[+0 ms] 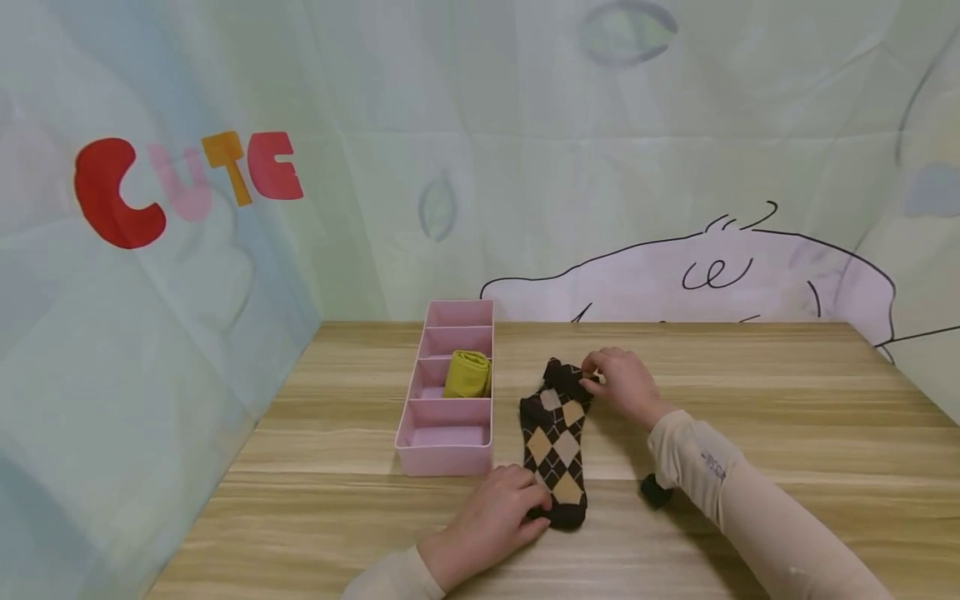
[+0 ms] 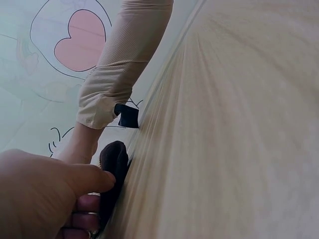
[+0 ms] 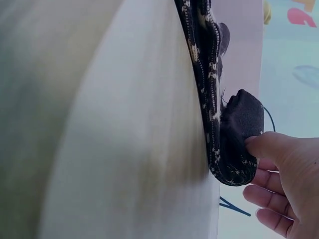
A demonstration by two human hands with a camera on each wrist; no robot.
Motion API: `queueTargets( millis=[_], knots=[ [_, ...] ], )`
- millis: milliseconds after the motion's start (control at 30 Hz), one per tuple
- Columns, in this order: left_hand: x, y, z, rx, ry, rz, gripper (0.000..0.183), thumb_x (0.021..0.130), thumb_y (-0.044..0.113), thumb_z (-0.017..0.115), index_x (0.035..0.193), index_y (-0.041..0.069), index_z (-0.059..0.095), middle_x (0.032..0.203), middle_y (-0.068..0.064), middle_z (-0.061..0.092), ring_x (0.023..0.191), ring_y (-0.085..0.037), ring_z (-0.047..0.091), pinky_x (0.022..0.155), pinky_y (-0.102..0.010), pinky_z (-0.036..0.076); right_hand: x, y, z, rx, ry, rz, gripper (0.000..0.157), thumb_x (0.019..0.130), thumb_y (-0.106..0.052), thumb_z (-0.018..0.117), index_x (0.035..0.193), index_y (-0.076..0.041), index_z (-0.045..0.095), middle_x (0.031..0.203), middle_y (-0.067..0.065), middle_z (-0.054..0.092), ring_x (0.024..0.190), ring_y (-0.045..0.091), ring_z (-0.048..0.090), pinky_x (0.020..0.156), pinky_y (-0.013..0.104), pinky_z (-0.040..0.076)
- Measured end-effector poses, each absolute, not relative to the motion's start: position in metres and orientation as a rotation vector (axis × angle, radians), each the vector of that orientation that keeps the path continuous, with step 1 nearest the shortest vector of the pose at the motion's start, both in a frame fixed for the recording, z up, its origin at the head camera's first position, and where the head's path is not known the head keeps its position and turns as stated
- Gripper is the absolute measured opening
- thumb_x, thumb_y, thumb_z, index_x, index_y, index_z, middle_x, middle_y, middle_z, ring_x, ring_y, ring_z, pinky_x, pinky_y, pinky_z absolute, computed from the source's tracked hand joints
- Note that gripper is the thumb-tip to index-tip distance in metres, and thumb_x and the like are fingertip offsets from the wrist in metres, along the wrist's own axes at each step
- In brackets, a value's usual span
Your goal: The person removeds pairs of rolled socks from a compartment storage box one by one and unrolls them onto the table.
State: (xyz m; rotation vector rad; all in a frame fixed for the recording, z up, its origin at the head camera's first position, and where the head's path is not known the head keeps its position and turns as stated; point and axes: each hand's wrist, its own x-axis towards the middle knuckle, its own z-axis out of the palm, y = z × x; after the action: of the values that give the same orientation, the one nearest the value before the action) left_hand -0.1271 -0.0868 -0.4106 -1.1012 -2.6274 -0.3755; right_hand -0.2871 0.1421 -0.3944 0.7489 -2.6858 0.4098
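Observation:
An argyle sock [image 1: 555, 442], black with tan and beige diamonds, lies lengthwise on the table, its far end folded over. My left hand [image 1: 495, 517] pinches the black toe at the near end; in the left wrist view the thumb [image 2: 94, 178] lies along the dark fabric. At the far end my right hand [image 1: 624, 385] holds the folded part between thumb and fingers. From the right wrist view, that folded black end [image 3: 243, 119] stands up off the sock's flat layers, with the thumb pressed on it.
Left of the sock stands a pink divided box [image 1: 444, 460]; a rolled yellow-green sock [image 1: 468, 375] sits in one compartment. A small black object [image 1: 656, 491] shows under the right sleeve [image 1: 720, 475]. Printed cloth walls [image 1: 525, 167] border the wooden table [image 1: 300, 517].

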Motion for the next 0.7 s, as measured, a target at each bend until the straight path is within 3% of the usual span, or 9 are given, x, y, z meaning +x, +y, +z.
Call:
queueTargets(
  millis=[700],
  knots=[
    [-0.126, -0.087, -0.407, -1.119, -2.632, -0.374, 0.009, 0.084, 0.027, 0.071, 0.088, 0.019, 0.069, 0.086, 0.009, 0.063, 0.083, -0.005, 0.056, 0.077, -0.017, 0.044, -0.298, 0.138, -0.394, 0.812, -2.668, 0.294, 0.014, 0.08, -0.014, 0.075, 0.089, -0.009, 0.067, 0.088, 0.006, 0.068, 0.083, 0.024, 0.063, 0.078, 0.042, 0.052]
  ],
)
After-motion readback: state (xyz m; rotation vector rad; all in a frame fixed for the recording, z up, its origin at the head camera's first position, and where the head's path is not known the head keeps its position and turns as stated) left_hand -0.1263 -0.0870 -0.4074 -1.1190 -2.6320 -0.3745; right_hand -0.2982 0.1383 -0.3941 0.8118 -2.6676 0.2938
